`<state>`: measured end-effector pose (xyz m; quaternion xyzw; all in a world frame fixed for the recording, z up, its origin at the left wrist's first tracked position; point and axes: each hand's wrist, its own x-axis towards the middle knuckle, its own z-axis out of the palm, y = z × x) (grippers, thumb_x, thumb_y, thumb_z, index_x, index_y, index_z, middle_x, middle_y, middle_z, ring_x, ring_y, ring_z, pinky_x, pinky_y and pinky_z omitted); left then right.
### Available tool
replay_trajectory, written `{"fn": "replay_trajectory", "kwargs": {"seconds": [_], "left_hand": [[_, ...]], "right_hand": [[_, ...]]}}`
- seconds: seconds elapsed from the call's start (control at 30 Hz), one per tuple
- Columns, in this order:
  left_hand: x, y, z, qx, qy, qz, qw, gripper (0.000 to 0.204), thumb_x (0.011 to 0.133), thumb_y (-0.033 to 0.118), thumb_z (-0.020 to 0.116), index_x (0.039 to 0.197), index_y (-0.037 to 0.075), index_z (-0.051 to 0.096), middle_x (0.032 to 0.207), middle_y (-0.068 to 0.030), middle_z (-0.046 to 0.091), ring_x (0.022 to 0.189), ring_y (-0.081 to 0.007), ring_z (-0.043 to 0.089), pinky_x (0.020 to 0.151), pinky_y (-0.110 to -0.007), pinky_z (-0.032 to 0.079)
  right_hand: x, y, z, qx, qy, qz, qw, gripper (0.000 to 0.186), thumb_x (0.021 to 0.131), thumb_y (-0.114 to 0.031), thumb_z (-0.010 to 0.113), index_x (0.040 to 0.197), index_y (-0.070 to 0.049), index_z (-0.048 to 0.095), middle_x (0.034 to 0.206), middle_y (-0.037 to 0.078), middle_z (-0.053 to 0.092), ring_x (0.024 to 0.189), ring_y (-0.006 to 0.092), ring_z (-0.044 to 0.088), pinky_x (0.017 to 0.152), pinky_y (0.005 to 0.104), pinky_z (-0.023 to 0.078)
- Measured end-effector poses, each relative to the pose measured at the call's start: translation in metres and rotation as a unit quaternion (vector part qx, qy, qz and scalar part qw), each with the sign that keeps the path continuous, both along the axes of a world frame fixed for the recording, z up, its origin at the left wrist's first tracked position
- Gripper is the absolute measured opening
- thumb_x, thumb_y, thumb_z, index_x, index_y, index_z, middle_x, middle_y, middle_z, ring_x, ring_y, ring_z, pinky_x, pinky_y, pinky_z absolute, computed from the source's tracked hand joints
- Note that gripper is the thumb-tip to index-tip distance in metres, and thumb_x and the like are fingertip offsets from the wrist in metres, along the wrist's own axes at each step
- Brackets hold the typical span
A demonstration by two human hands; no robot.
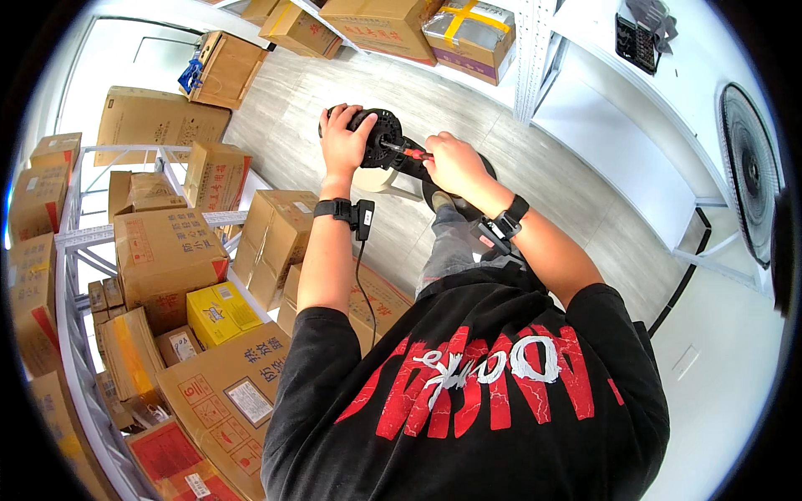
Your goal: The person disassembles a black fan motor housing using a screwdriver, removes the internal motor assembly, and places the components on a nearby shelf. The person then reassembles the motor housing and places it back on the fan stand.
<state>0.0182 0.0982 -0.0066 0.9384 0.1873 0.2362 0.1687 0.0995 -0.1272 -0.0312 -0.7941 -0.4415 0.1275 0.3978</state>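
Pale grey floor [284, 88] runs between a white rack [109, 232] of brown cartons [171, 250] and a white worktop [710, 54].

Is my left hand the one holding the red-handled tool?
No, the right hand holds the red-handled tool, while the left hand grasps the black round part.

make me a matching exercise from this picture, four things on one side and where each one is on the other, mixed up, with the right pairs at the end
Things
1. red-handled tool
2. bright yellow box
3. round wire grille
4. black round part

Places
A. near the right edge of the picture
B. held by the left hand
C. among brown cartons on the left
D. gripped in the right hand

Right pairs
1-D
2-C
3-A
4-B
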Motion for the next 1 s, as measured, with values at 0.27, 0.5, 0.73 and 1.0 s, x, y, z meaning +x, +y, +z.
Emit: {"fn": "replay_trajectory", "kwargs": {"seconds": [0.27,0.5,0.73,1.0], "left_hand": [[0.000,0.000,-0.007,-0.012,-0.003,0.030,0.999,0.038,0.082,0.038,0.072,0.101,0.005,0.073,0.116,-0.0129,0.066,0.122,-0.0347,0.051,0.115,-0.047,0.027],[0.000,0.001,-0.009,-0.009,-0.002,0.031,0.999,0.038,0.082,0.038,0.072,0.101,0.005,0.073,0.117,-0.0125,0.065,0.123,-0.0339,0.050,0.116,-0.047,0.026],[0.001,0.000,-0.006,-0.017,0.001,0.027,0.999,0.038,0.082,0.038,0.071,0.101,0.005,0.073,0.116,-0.0113,0.066,0.123,-0.0328,0.050,0.116,-0.046,0.025],[-0.002,-0.003,-0.005,0.005,-0.002,0.027,1.000,0.034,0.084,0.033,0.070,0.102,0.004,0.072,0.114,-0.0140,0.067,0.121,-0.0334,0.053,0.116,-0.047,0.024]], "right_hand": [[0.002,0.002,0.006,-0.111,0.019,0.019,0.993,0.024,0.081,-0.017,0.070,0.091,0.003,0.061,0.092,0.023,0.064,0.081,0.0410,0.066,0.074,0.0480,0.055],[-0.002,-0.004,-0.007,0.004,0.005,-0.019,1.000,0.020,0.081,-0.016,0.066,0.082,0.004,0.067,0.084,0.024,0.065,0.080,0.0413,0.066,0.074,0.0487,0.054],[0.004,-0.003,-0.019,-0.004,-0.037,0.033,0.999,0.018,0.078,-0.013,0.066,0.085,0.003,0.066,0.085,0.023,0.064,0.079,0.0408,0.065,0.074,0.0482,0.054],[-0.001,-0.008,0.007,0.000,0.030,-0.006,1.000,0.016,0.084,-0.015,0.066,0.090,0.000,0.067,0.089,0.019,0.064,0.085,0.0395,0.064,0.076,0.0488,0.052]]}}
